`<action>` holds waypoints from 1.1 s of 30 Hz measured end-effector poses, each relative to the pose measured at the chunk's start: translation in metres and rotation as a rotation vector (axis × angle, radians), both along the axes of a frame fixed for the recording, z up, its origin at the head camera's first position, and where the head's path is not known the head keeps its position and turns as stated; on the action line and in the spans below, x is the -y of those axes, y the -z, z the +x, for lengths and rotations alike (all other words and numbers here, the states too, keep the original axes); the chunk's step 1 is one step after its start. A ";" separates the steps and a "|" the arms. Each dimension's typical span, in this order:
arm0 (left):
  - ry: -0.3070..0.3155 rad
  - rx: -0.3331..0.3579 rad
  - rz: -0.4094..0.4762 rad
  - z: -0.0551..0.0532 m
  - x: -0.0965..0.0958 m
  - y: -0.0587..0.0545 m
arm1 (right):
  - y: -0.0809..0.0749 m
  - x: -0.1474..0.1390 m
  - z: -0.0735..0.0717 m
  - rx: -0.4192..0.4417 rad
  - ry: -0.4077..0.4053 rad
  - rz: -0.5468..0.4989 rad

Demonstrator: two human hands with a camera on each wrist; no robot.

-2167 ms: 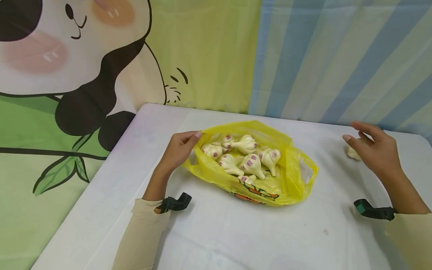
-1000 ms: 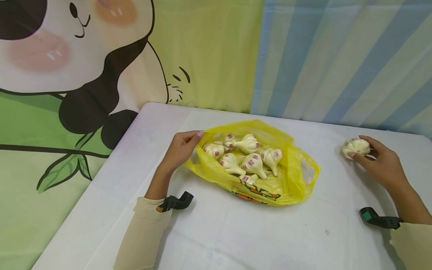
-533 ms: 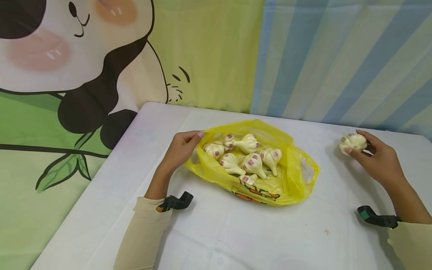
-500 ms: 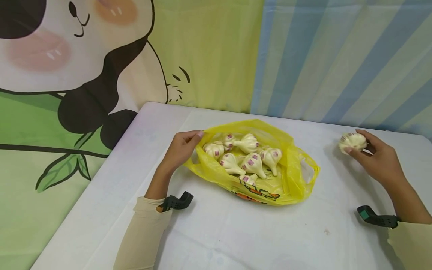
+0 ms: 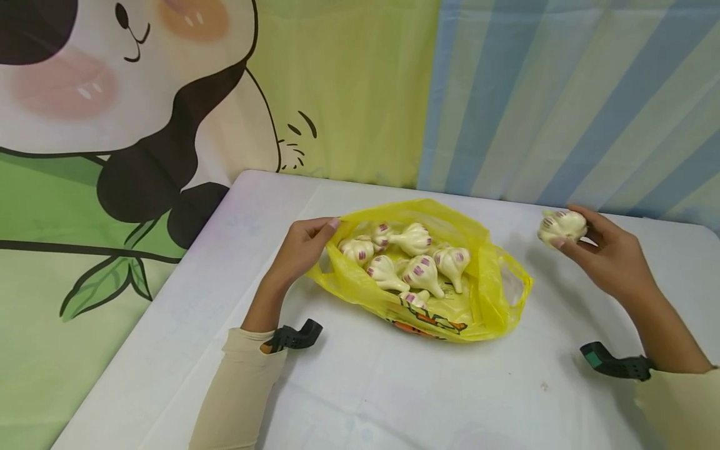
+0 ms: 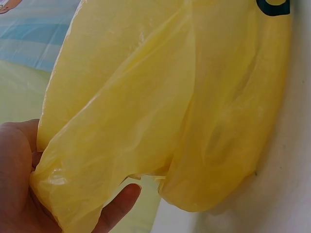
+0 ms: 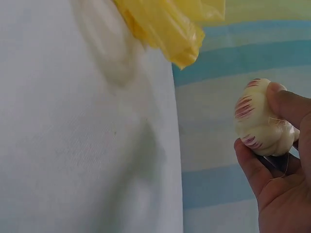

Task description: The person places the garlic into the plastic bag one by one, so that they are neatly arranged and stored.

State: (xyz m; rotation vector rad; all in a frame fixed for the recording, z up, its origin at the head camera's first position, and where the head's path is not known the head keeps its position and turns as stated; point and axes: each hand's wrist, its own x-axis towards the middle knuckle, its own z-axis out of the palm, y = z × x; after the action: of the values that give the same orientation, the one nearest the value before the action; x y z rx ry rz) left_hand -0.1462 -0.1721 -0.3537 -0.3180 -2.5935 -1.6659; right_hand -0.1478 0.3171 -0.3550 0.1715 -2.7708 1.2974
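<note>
A yellow plastic bag (image 5: 484,300) lies open on the table, with several purple-streaked garlic bulbs (image 5: 420,275) inside. At its left edge my left hand (image 5: 304,250) pinches the rim and a handle; in the left wrist view the thin yellow film (image 6: 121,107) passes between thumb and fingers of that hand (image 6: 19,179). To the right of the bag, above the table, my right hand (image 5: 610,256) holds a single garlic bulb (image 5: 562,226) between thumb and fingertips. The right wrist view shows this bulb (image 7: 257,116) in the fingers, apart from the bag.
A white-covered table (image 5: 427,394) spreads beneath everything. Behind it hangs a printed cloth with a panda (image 5: 140,169) and blue stripes (image 5: 562,94). Black wrist cameras sit on the left wrist (image 5: 295,336) and right wrist (image 5: 615,362).
My right hand came down on the loose garlic bulb at the right, took hold of it, lifted it and moved it left toward the bag. My left hand has stayed on the bag's rim.
</note>
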 end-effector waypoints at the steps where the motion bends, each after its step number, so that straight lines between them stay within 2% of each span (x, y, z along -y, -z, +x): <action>1: 0.000 0.002 0.001 0.000 0.000 0.000 | -0.003 0.003 0.000 -0.010 -0.007 0.000; 7: 0.002 0.005 0.011 0.000 0.001 -0.001 | -0.017 0.024 0.001 -0.083 -0.076 -0.046; 15: 0.000 0.004 0.007 0.001 0.001 -0.003 | -0.032 0.050 0.003 -0.145 -0.212 -0.160; 21: -0.012 0.009 -0.008 0.002 -0.001 -0.003 | -0.043 0.070 0.003 -0.127 -0.335 -0.190; 26: -0.011 0.016 -0.009 0.001 -0.002 -0.002 | -0.046 0.085 -0.001 -0.109 -0.456 -0.239; 33: -0.001 0.007 -0.007 0.000 -0.001 0.000 | -0.050 0.107 -0.013 -0.045 -0.593 -0.257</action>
State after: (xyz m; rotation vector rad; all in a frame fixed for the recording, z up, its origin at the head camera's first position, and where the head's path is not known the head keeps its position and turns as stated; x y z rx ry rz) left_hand -0.1460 -0.1713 -0.3536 -0.3120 -2.6044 -1.6612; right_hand -0.1603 0.2104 -0.3047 1.0475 -2.5672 1.7159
